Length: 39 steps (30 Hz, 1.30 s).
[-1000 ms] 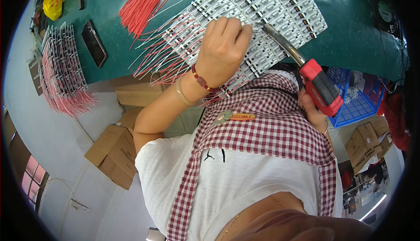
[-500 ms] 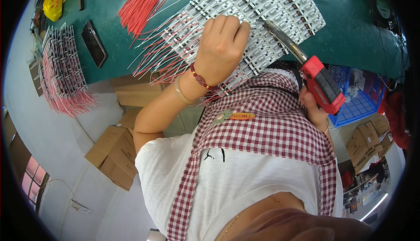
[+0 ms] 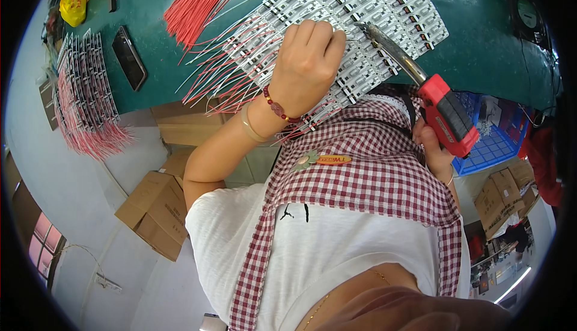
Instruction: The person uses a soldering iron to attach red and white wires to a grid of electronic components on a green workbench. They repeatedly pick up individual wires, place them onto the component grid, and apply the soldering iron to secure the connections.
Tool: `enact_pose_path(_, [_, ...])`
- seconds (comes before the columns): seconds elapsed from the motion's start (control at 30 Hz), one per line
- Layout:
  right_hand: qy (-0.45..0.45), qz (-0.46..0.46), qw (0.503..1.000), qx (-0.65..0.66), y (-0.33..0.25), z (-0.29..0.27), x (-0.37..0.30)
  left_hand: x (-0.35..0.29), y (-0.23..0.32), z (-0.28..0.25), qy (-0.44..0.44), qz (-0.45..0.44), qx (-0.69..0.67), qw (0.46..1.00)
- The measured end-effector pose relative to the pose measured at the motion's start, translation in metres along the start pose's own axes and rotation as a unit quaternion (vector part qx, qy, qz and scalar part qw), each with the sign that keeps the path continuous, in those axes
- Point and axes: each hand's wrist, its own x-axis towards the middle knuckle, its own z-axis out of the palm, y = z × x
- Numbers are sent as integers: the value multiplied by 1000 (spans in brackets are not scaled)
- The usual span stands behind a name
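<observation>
A sheet of small white circuit-board modules (image 3: 384, 15) lies on the green table, with red and white wires (image 3: 225, 81) trailing off its left side. Over the middle of it, my left hand (image 3: 306, 60) is closed in a pinch; its fingertips face away, so whatever they hold is hidden. My right hand (image 3: 434, 150) grips a red and black soldering iron (image 3: 448, 114), partly hiding behind the handle. The iron's metal barrel slants up and left across the modules, its tip just right of my left fingers.
A bundle of red wires (image 3: 198, 6) and a phone (image 3: 129, 59) lie left on the green table (image 3: 481, 60). Wired modules (image 3: 84, 84) hang over its left edge. A yellow packet (image 3: 73, 1) sits far left, a black round device (image 3: 528, 15) far right. Below right is a blue crate (image 3: 490, 144).
The soldering iron's handle has shifted slightly right, and its barrel now slants a little differently, tip slightly higher. My left hand has moved barely to the right, still pinched.
</observation>
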Motion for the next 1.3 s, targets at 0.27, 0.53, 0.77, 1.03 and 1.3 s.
enact_pose_path(0.27, [25, -4, 999, 31, -4, 5, 0, 2, 0, -2, -13, -2, 30, 999])
enact_pose_path(0.53, [3, 7, 998, 61, -7, 5, -3, -4, 4, -5, 14, 12, 0, 1000])
enact_pose_path(0.77, [12, 0, 999, 40, -3, 7, -5, -6, 6, 0, 2, 3, -21, 1000])
enact_pose_path(1.03, [-9, -15, 999, -48, 14, 1, -7, -5, 6, 2, -7, -1, -31, 999])
enact_pose_path(1.3, [18, 15, 999, 36, 8, -1, -12, -5, 6, 2, -12, 3, -23, 1000])
